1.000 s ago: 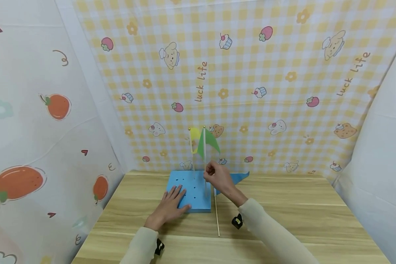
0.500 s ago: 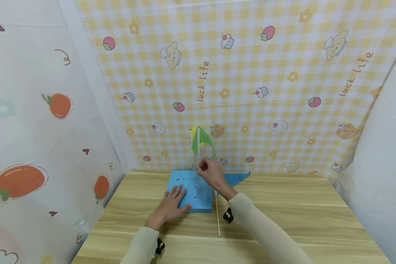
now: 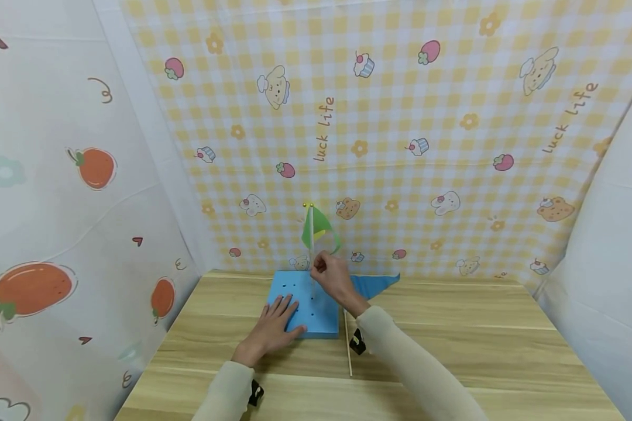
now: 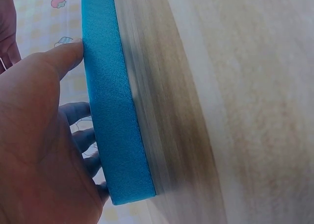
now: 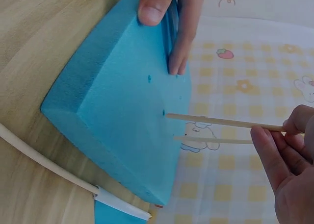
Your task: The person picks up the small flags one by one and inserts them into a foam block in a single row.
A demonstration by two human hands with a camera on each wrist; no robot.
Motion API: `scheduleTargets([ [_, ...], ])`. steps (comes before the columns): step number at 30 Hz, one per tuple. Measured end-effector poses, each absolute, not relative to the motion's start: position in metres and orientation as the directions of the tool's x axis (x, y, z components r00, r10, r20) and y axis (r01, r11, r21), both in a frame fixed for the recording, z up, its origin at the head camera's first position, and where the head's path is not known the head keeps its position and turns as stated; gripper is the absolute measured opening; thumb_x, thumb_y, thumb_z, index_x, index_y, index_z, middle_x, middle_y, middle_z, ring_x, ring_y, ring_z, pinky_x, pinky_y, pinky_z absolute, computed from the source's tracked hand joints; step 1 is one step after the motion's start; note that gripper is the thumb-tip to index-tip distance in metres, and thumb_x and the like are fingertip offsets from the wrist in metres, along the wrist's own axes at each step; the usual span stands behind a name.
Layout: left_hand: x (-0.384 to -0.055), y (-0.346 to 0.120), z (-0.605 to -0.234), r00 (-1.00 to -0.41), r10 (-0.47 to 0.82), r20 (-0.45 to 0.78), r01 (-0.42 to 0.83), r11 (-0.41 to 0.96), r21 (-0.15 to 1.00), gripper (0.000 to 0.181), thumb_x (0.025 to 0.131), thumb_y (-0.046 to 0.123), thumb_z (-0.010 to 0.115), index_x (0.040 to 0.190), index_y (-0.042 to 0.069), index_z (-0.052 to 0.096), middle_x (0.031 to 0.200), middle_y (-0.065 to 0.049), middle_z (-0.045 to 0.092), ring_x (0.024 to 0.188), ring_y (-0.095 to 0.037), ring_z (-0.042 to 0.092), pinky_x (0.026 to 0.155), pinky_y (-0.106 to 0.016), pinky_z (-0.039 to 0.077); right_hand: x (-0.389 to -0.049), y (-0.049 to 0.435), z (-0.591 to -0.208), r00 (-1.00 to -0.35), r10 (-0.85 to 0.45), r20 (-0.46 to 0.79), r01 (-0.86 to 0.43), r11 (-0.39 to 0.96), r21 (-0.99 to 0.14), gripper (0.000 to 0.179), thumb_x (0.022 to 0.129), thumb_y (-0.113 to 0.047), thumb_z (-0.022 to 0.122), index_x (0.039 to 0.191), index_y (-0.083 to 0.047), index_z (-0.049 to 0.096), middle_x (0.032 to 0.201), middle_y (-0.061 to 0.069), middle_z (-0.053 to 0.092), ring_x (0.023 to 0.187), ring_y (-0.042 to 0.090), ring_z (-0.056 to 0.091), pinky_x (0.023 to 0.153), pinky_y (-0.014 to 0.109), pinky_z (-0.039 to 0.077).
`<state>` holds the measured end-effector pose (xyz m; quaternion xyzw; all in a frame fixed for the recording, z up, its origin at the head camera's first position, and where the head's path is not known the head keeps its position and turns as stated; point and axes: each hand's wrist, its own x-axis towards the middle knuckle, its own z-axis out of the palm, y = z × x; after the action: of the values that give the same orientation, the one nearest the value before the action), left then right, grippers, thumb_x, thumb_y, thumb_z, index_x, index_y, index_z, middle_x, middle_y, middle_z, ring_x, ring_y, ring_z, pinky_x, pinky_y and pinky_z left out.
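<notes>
A blue foam block [image 3: 323, 321] with several small holes lies on the table. My left hand [image 3: 272, 328] rests on its left front part with fingers spread; the left wrist view shows the thumb [image 4: 71, 55] at the block's edge. My right hand [image 3: 334, 278] pinches the thin wooden stick of a green flag [image 3: 318, 219], held upright over the block. In the right wrist view the stick's lower tip [image 5: 169, 116] is right at a hole. Behind it a yellow flag [image 3: 320, 233] stands in the block, mostly hidden by the green one.
A blue pennant [image 3: 374, 286] on a wooden stick [image 3: 348, 351] lies on the wooden table [image 3: 453, 351], just right of the block. A yellow checked cloth [image 3: 390, 105] hangs behind the table, and a printed white cloth [image 3: 84, 234] hangs at the left.
My right hand has moved left with the green flag, which now overlaps the yellow flag in the head view. My left hand stays on the block.
</notes>
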<state>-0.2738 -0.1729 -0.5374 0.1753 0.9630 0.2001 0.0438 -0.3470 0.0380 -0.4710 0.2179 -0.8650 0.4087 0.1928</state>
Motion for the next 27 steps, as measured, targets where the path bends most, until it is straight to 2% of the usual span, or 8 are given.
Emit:
scheduleTargets([
  [9,-0.273,-0.171,-0.537,-0.937,0.349,-0.011,0.315,0.859,0.402,0.078,0.105,0.055,0.061,0.164,0.008,0.042,0.177,-0.016,0.026,0.165,-0.042,0.019,0.131,-0.067,0.015,-0.349,0.034,-0.48,-0.825,-0.243,0.51,-0.547,0.564,-0.618,0.007,0.098,-0.005,0.071,0.094,-0.009,0.069,0.089,0.006,0.075,0.082,0.017,0.074,0.073,0.025,0.062],
  [16,-0.272,-0.171,-0.536,-0.936,0.352,-0.008,0.32,0.858,0.402,0.077,0.105,0.055,0.061,0.164,0.008,0.043,0.177,-0.016,0.026,0.165,-0.043,0.019,0.131,-0.068,0.015,-0.346,0.033,-0.484,-0.848,-0.276,0.453,-0.525,0.56,-0.641,0.01,0.101,-0.006,0.07,0.093,-0.011,0.067,0.09,0.005,0.073,0.082,0.015,0.073,0.072,0.024,0.06],
  [27,-0.274,-0.172,-0.539,-0.936,0.353,-0.005,0.321,0.857,0.402,0.077,0.105,0.054,0.061,0.164,0.008,0.043,0.177,-0.016,0.026,0.165,-0.043,0.018,0.131,-0.068,0.014,-0.345,0.032,-0.486,-0.874,-0.253,0.415,-0.479,0.589,-0.65,0.006,0.103,-0.011,0.071,0.097,-0.011,0.068,0.093,0.004,0.073,0.084,0.015,0.073,0.074,0.026,0.06],
])
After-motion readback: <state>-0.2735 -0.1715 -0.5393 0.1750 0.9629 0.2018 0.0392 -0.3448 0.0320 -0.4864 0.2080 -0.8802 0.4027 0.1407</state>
